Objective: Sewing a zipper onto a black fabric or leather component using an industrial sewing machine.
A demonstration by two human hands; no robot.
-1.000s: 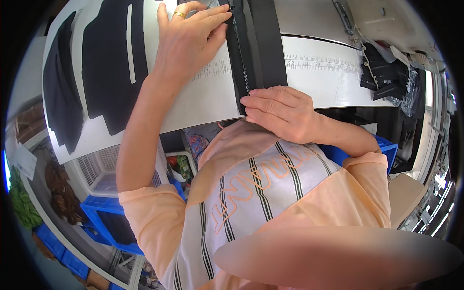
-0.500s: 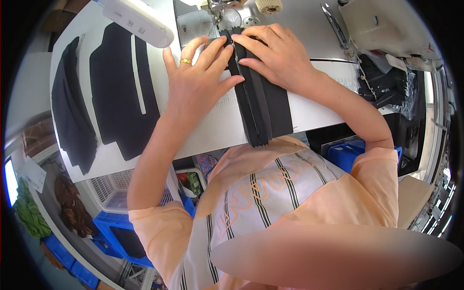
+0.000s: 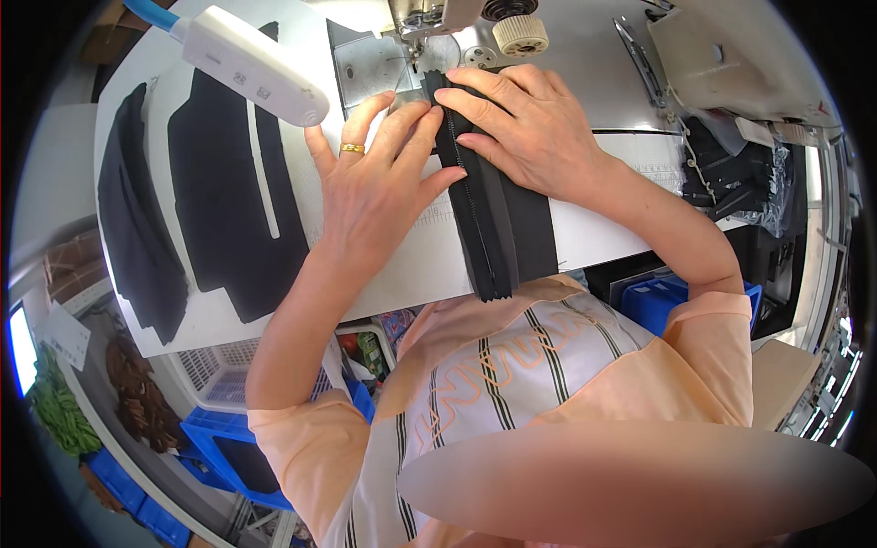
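Observation:
A long black zipper (image 3: 470, 196) lies lengthwise over a black fabric piece (image 3: 534, 233), its far end just in front of the sewing machine's needle and presser foot (image 3: 416, 55). My left hand (image 3: 370, 183), with a gold ring, is spread open. Its index fingertip and thumb rest on the zipper's left edge; the other fingers reach over the table and machine plate. My right hand (image 3: 539, 132) lies flat on the zipper's right side and the fabric, fingers stretched toward the far end. Neither hand is pinching anything.
Black cut fabric pieces (image 3: 224, 183) lie left on the white table (image 3: 416, 274). A white device with a blue cable (image 3: 251, 68) hangs over them. Black-handled snips (image 3: 639, 59) rest at the far right, above bagged black items (image 3: 731, 169). A white basket (image 3: 219, 370) sits below the table edge.
The whole view has shifted, so the table and machine appear lower. Both hands stay at nearly the same place on the zipper; the right fingers have shifted slightly.

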